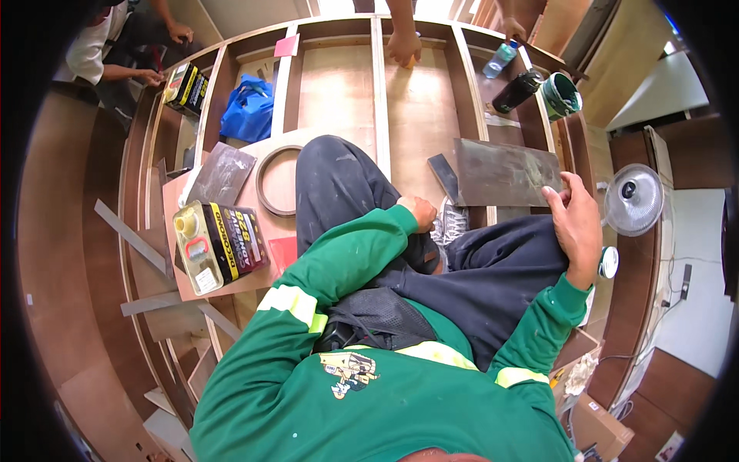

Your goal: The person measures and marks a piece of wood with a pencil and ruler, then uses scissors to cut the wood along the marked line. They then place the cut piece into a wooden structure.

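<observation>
I sit cross-legged on a wooden frame. My right hand point(576, 219) pinches the right edge of a dark, scuffed rectangular panel point(504, 173), thumb on its upper face. Beside that panel's left end lies a small dark strip point(443, 177). Over my bent leg, near my grey shoe point(452, 225), my left hand point(419, 213) rests with its fingers curled. Whatever may be inside them is hidden. To my left a board carries a rectangular metal adhesive can point(222, 250), a roll of brown edge banding point(264, 182), another dark sheet point(223, 171) and a red sheet point(283, 251).
Open frame bays hold a blue plastic bag point(248, 109), a second can point(185, 88), a water bottle point(500, 60), a black flask point(516, 92) and a green bucket point(560, 97). A fan point(633, 199) stands at right. Other people's hands point(403, 48) reach in at the far side.
</observation>
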### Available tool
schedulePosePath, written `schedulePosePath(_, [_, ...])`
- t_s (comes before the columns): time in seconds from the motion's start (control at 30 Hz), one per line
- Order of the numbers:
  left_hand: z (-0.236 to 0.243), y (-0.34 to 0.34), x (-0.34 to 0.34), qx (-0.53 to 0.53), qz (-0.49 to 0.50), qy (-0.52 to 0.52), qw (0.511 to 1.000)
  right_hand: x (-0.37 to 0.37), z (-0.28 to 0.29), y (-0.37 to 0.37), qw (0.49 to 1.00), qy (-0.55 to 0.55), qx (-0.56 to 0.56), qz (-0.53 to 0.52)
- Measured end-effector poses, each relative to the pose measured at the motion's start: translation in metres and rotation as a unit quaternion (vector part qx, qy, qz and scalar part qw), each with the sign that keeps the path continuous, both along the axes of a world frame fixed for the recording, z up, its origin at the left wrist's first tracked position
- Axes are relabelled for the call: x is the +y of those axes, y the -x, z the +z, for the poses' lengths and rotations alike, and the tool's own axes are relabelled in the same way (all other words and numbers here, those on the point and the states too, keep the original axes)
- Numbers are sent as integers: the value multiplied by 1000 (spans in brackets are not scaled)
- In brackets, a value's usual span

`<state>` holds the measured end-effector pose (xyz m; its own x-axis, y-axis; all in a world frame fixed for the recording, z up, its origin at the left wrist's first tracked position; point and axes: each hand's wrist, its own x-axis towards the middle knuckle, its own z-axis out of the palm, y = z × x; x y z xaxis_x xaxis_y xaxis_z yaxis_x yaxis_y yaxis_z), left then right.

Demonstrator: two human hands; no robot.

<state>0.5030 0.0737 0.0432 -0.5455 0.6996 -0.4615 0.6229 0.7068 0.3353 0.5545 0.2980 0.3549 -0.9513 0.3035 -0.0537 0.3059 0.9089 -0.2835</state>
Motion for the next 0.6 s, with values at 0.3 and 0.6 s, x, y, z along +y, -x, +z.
schedulePosePath(0.3, [-52, -6, 19, 16, 107, -21, 994, -15, -2, 11, 997, -5, 27, 78])
schedulePosePath(0.6, [-203, 47, 91, -275, 635, -192, 696, -29, 11, 20, 986, 90, 29, 138])
